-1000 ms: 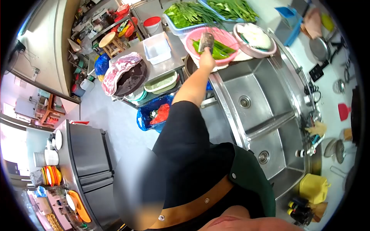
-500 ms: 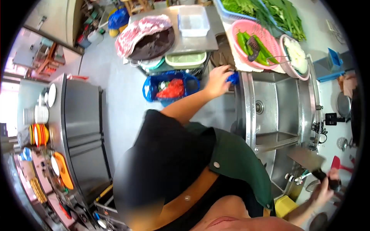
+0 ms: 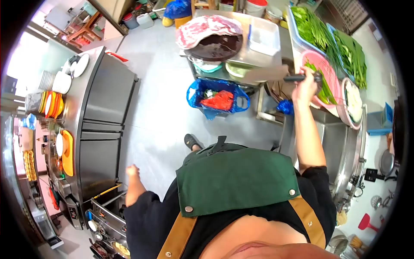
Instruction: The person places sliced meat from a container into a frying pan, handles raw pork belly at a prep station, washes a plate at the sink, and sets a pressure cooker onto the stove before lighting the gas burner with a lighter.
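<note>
A cleaver [image 3: 266,74] is in my right hand [image 3: 305,87], its broad blade pointing left over the edge of the steel table and its dark handle wrapped by my fingers. Right beside that hand, a pink basket [image 3: 330,77] holds long green peppers [image 3: 326,91]. My left hand [image 3: 133,171] hangs low at the left above the floor, fingers curled, with nothing visible in it. Raw meat [image 3: 207,30] lies on a dark round chopping board [image 3: 217,48], left of an empty clear plastic tub [image 3: 264,36].
Below the table stands a blue-lined bin [image 3: 202,94] with a red bag inside. Leafy greens [image 3: 308,26] fill baskets at the upper right. A white-filled bowl [image 3: 353,103] stands near the sink [image 3: 338,138]. A steel cabinet [image 3: 105,93] is at the left.
My right hand has brought the cleaver from the lower right up to the pepper basket. My left hand has left the sink corner and dropped to the left. The view has turned.
</note>
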### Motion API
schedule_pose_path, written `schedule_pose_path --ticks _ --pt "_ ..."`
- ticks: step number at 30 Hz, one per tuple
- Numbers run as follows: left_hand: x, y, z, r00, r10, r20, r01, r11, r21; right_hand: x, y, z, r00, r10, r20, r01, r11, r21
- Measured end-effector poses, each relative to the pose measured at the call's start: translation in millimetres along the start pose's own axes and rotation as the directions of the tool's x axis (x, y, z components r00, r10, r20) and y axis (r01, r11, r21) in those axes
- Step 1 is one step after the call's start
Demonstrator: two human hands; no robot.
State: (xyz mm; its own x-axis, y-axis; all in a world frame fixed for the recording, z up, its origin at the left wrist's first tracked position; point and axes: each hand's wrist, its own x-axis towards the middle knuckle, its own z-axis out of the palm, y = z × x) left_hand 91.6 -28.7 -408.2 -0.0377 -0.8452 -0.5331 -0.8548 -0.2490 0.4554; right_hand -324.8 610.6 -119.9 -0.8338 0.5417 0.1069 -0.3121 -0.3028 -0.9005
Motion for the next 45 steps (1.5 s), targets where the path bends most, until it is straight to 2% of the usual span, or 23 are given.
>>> schedule_pose_path --ticks 3,5,7,9,12,13,14,17,20,21,22,23,27,29,31,33,35,37,39,41,43,44,45 --pt "-12 -44 34 0.948 0.178 0.262 -0.205 0.976 0.076 5 64 76 0.980 0.184 -0.071 -0.184 0.983 0.004" --pt "-13 -65 52 0.733 0.443 0.516 -0.633 0.722 0.280 15 122 102 0.972 0.228 0.053 -0.233 0.964 0.125" --pt "21 -92 69 0.671 0.219 0.709 -0.513 0.827 0.230 24 179 120 0.953 0.295 -0.067 -0.284 0.949 0.137" --pt "51 -100 57 0.662 0.272 0.698 -0.489 0.863 0.127 25 213 133 0.917 0.394 -0.056 -0.385 0.913 0.134" --pt "90 -65 3 0.836 0.210 0.507 -0.406 0.859 0.313 35 281 125 0.825 0.562 0.058 -0.558 0.796 0.234" --pt "106 -43 -25 0.833 0.264 0.487 -0.388 0.905 0.173 35 298 124 0.775 0.630 0.050 -0.614 0.733 0.292" --pt "113 -18 -44 0.911 0.263 0.318 -0.345 0.908 0.238 34 315 123 0.745 0.667 0.019 -0.638 0.704 0.311" --pt "147 33 -78 0.983 0.004 0.185 0.049 0.958 -0.283 36 351 138 0.735 0.677 -0.036 -0.621 0.694 0.364" --pt "167 69 -79 0.991 -0.015 0.130 0.059 0.938 -0.340 39 357 162 0.672 0.741 -0.014 -0.727 0.663 0.182" --pt "176 75 -75 0.988 -0.001 0.157 0.053 0.944 -0.327 56 377 155 0.566 0.824 0.025 -0.821 0.562 0.097" --pt "173 84 -68 0.987 0.033 0.159 0.015 0.957 -0.289 54 370 161 0.584 0.812 0.002 -0.807 0.580 -0.110" --pt "173 87 -57 0.982 0.069 0.176 -0.015 0.956 -0.292 69 386 151 0.582 0.813 -0.013 -0.807 0.577 -0.124" --pt "167 86 3 0.919 0.237 0.315 -0.226 0.971 -0.072 56 365 166 0.785 0.541 -0.303 -0.620 0.685 -0.383" --pt "155 88 26 0.859 0.323 0.398 -0.353 0.936 0.001 92 406 121 0.984 0.035 -0.174 -0.150 0.689 -0.709" --pt "185 63 63 0.730 0.373 0.573 -0.580 0.782 0.229 77 379 152 0.983 -0.177 -0.053 0.060 0.575 -0.816" --pt "186 96 59 0.727 0.223 0.649 -0.538 0.772 0.338 75 363 187 0.947 -0.322 0.008 0.202 0.573 -0.794" --pt "194 137 49 0.777 0.146 0.612 -0.479 0.768 0.425 71 340 248 0.941 -0.338 -0.031 0.224 0.688 -0.691" --pt "216 189 35 0.831 0.139 0.539 -0.437 0.764 0.476 85 330 302 0.960 -0.279 -0.007 0.186 0.659 -0.729" --pt "246 240 24 0.865 0.161 0.476 -0.417 0.759 0.501 103 342 347 0.934 -0.291 0.209 0.353 0.640 -0.683" --pt "307 279 31 0.848 0.292 0.442 -0.499 0.720 0.483 101 349 412 0.784 -0.472 0.402 0.617 0.519 -0.592" --pt "316 369 18 0.842 0.461 0.281 -0.533 0.792 0.297 99 369 462 0.804 -0.377 0.459 0.564 0.729 -0.389" --pt "348 392 31 0.816 0.561 0.138 -0.570 0.821 0.031 88 364 491 0.780 -0.356 0.514 0.587 0.699 -0.407" --pt "336 444 29 0.851 0.516 0.099 -0.443 0.806 -0.394 71 356 517 0.757 -0.331 0.564 0.610 0.667 -0.427"
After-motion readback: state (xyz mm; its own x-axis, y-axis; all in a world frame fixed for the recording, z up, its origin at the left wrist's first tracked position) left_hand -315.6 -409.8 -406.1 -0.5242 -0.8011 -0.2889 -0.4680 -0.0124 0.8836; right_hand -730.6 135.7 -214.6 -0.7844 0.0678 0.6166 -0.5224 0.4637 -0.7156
